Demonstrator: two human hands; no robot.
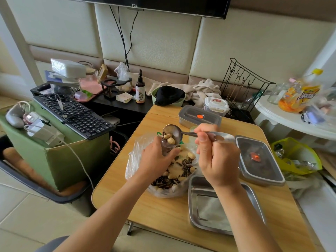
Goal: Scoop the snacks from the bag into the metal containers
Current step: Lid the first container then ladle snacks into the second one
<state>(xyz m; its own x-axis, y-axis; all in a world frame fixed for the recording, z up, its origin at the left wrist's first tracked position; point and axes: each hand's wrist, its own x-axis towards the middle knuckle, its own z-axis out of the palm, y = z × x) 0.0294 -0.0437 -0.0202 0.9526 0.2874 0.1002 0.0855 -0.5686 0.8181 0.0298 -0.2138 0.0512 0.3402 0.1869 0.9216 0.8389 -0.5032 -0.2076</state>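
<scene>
My left hand (158, 160) is curled round a small dark object (167, 147) I cannot identify, held over the bag (131, 164) of snacks (181, 168). Just above it hovers the loaded spoon (174, 130), its handle pinched by my right hand (216, 157). I judge a scoop is in transit. Next it should travel right and nearer, kept level, to the open metal container (196, 211).
</scene>
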